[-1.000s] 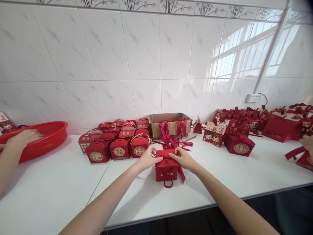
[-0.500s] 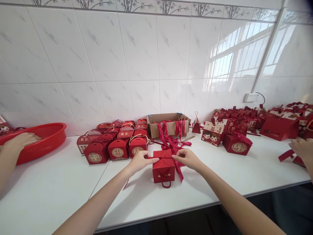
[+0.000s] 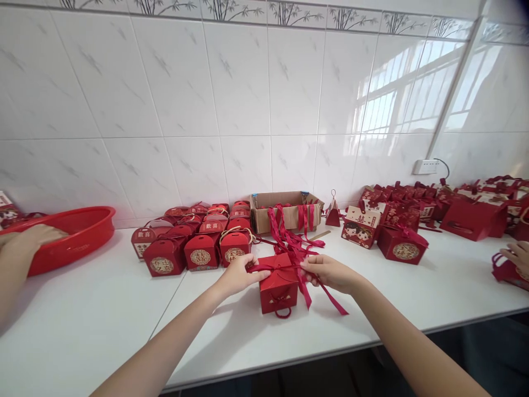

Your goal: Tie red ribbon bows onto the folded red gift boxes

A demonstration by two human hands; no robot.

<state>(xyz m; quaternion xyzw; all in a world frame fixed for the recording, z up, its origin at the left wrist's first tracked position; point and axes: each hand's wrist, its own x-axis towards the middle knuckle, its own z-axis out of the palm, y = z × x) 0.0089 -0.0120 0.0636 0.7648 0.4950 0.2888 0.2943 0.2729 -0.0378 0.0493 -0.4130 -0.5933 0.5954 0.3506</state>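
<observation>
In front of me a small red gift box (image 3: 278,291) stands on the white table, with a dark red ribbon (image 3: 284,268) crossing its top and a cord loop at its lower front. My left hand (image 3: 240,274) pinches the ribbon between thumb and fingers at the box's left edge. At the right edge my right hand (image 3: 326,271) is closed on the other side of the ribbon. One ribbon tail (image 3: 335,302) slants down to the right below that hand. Whether a knot sits in the middle of the lid is too small to tell.
Behind the box a cardboard carton (image 3: 285,212) has red ribbons draped over its front. Finished-looking red boxes (image 3: 202,251) stand left, more boxes (image 3: 401,245) right. At far left another person's hand (image 3: 39,237) reaches into a red basin (image 3: 88,237); another hand (image 3: 518,256) is far right.
A ribbon tail has come over to the right side, below my right hand, and a ribbon stretch shows at my left fingers. The far-right person's hand and red item have shifted.
</observation>
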